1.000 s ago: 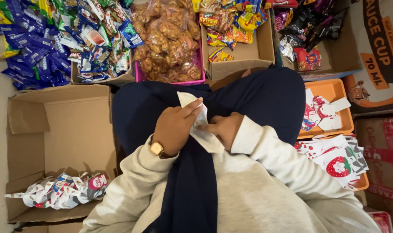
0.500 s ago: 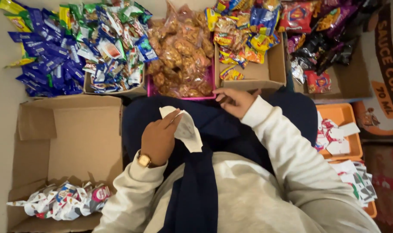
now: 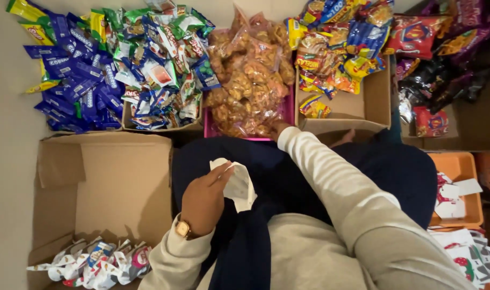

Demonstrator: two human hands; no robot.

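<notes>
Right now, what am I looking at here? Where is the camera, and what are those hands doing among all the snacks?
There is no machine here. A person wears a camera on the head, so the single picture looks straight down at their own lap and arms.

The left hand, with a gold wristwatch, holds a small white bag over the lap. The right hand reaches forward to the pink tray of clear packets of brown snacks; the fingers are hidden, so I cannot tell whether they grip one.

Around the person: blue wrapped bars, a box of mixed sweets, a box of yellow snack packs, dark and red packets, and a large cardboard box holding filled bags.
</notes>
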